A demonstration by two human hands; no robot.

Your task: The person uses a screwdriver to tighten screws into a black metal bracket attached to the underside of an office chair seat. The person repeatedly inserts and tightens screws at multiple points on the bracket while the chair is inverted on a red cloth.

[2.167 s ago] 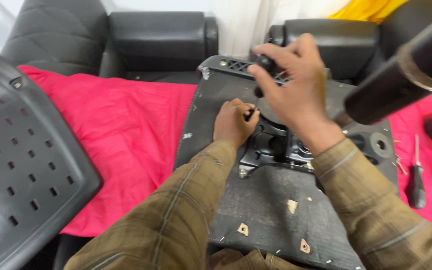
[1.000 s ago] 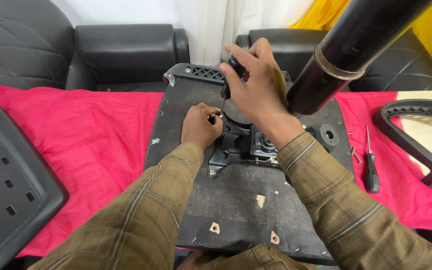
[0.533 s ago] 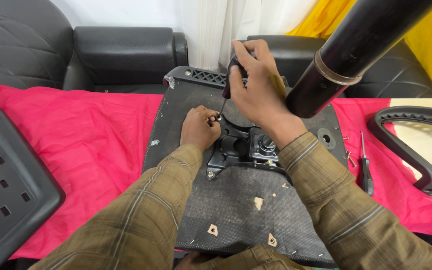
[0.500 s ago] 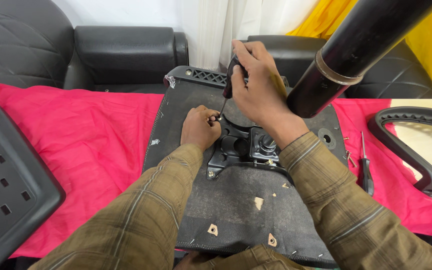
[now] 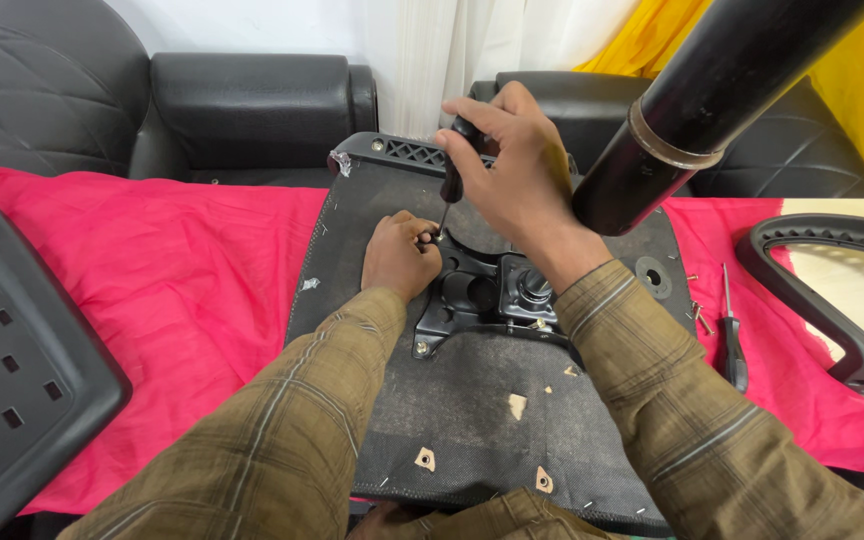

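I am gripping the dark handle of a screwdriver (image 5: pixel 449 188) in my right hand (image 5: pixel 512 180), fingers closed around it. Its shaft is running steeply down and slightly left, tip meeting a screw at the upper left corner of the black metal plate (image 5: pixel 482 290) on the upturned chair seat (image 5: pixel 472 420). My left hand (image 5: pixel 399 255) is lying just below that tip, fingers curled and pinching at the screw, so it is the nearer hand. A second screwdriver (image 5: pixel 730 335) is lying on the red cloth (image 5: pixel 182 270), well to the right.
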